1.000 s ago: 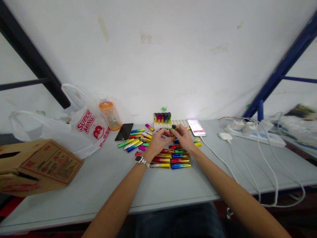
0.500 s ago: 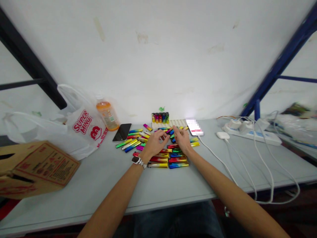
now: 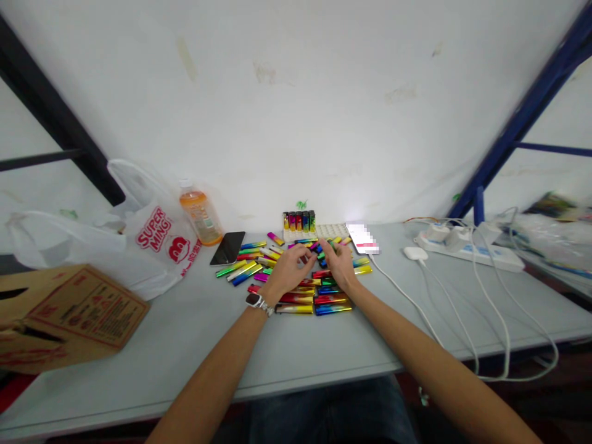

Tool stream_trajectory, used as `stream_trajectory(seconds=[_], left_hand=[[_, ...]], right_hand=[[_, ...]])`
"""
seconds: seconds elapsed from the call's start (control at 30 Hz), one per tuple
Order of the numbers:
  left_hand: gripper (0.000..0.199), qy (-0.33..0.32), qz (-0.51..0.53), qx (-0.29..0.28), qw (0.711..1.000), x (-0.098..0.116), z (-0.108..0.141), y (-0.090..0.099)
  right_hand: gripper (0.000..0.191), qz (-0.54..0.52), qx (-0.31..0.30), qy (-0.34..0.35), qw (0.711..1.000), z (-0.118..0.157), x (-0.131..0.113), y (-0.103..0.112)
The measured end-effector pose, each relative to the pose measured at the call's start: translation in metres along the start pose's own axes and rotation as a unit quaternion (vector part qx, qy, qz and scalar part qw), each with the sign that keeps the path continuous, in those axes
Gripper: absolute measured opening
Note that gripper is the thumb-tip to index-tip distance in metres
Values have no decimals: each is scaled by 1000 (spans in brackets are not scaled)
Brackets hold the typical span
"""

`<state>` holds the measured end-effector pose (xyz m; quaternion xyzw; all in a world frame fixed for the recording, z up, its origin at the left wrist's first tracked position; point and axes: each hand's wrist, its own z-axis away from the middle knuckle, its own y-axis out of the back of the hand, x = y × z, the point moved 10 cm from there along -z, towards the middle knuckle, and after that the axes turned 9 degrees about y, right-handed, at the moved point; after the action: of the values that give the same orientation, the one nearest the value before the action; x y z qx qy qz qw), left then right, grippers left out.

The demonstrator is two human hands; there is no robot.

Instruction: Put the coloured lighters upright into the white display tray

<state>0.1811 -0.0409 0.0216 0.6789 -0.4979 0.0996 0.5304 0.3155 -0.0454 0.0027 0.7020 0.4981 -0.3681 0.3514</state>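
Many shiny multicoloured lighters [image 3: 295, 309] lie on the grey table, some in rows under and in front of the hands, others loose to the left. My left hand [image 3: 292, 266], with a watch on the wrist, is bent over the pile, thumb and fingers curled together at small dark-ended pieces too small to make out. Close beside it, my right hand [image 3: 338, 262] has its fingers closed around something small at the same spot. Behind them, several lighters [image 3: 298, 221] stand upright on the left part of a pale tray with holes [image 3: 330, 231].
On the left are a cardboard box [image 3: 87, 314], a white plastic bag [image 3: 152, 246], an orange drink bottle [image 3: 202, 216] and a dark phone [image 3: 228, 248]. A lit phone [image 3: 362, 238], white cables and a power strip [image 3: 476, 250] lie on the right.
The fingers of my right hand have shifted slightly at the pile. My left hand stays almost in place, and the standing lighters look the same.
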Motion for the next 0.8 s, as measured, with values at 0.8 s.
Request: stream_trajectory(seconds=[0.8], left_hand=[[20, 1, -89, 22, 996, -6, 0, 8]], right_hand=[[52, -109, -88, -16, 990, -33, 10, -24]])
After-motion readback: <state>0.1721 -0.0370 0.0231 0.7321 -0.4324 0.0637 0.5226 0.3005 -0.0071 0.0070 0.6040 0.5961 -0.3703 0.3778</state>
